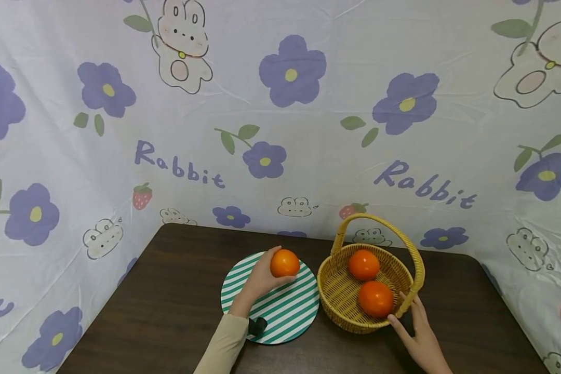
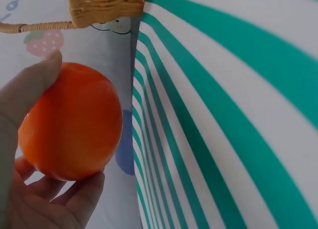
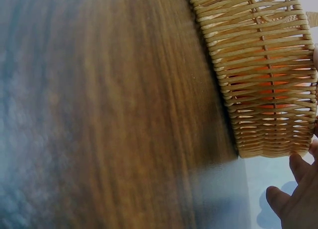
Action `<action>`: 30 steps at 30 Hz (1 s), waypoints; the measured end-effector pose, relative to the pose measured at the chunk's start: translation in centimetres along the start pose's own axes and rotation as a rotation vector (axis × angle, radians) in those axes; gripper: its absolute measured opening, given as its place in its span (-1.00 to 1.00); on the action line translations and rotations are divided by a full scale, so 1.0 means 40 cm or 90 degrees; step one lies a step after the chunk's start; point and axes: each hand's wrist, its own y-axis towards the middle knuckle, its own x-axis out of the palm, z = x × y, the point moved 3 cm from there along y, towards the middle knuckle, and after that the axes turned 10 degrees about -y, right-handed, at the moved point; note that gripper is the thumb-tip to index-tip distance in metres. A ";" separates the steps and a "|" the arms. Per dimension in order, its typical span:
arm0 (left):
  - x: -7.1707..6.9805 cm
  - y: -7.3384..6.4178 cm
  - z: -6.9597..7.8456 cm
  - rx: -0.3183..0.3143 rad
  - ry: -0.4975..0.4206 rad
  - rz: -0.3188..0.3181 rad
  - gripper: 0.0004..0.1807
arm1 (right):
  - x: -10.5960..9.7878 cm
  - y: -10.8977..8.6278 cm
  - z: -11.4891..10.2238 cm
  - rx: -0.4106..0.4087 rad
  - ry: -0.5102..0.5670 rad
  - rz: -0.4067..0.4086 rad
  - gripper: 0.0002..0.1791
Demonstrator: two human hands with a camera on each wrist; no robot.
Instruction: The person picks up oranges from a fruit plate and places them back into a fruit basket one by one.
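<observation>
My left hand (image 1: pixel 263 278) holds a smooth, glossy orange-red persimmon (image 1: pixel 285 263), thumb on one side and fingers curled on the other. In the left wrist view the persimmon (image 2: pixel 72 122) shows a gap from the round green-and-white striped mat (image 1: pixel 285 311). Two more persimmons lie inside a yellow wicker basket (image 1: pixel 338 306): one at the back (image 1: pixel 364 265), one nearer the front (image 1: pixel 376 299). My right hand (image 1: pixel 421 335) grips the basket's right rim by the foot of its arched handle (image 1: pixel 404 236). In the right wrist view, other fingers (image 3: pixel 298 167) extend beside the wicker wall.
Both the mat and the basket stand on a dark wooden table (image 1: pixel 168 291), the basket just right of the mat. A white cloth (image 1: pixel 327 150) printed with flowers and rabbits hangs behind and beside the table. A black strap piece (image 1: pixel 258 326) sits at the left wrist.
</observation>
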 end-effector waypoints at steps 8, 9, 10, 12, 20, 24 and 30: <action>0.007 -0.017 0.037 0.040 0.014 -0.026 -0.01 | 0.000 0.001 -0.001 0.003 -0.005 -0.002 -0.22; 0.007 -0.020 0.043 0.043 0.013 -0.029 -0.01 | 0.000 0.001 -0.001 0.003 -0.005 -0.003 -0.22; 0.007 -0.023 0.049 0.047 0.011 -0.030 -0.02 | 0.000 0.000 -0.002 0.004 -0.006 -0.003 -0.22; 0.007 -0.027 0.063 0.053 0.010 -0.034 -0.02 | 0.000 -0.001 -0.002 0.005 -0.007 -0.003 -0.22; 0.009 -0.037 0.106 0.068 0.017 -0.047 -0.02 | 0.001 0.000 -0.002 0.003 -0.001 -0.005 -0.21; 0.010 -0.037 0.121 0.084 0.017 -0.053 -0.02 | 0.001 0.001 -0.001 0.001 0.003 -0.006 -0.21; 0.018 -0.040 0.139 0.094 0.020 -0.060 -0.01 | 0.001 0.001 0.000 0.002 -0.001 -0.005 -0.21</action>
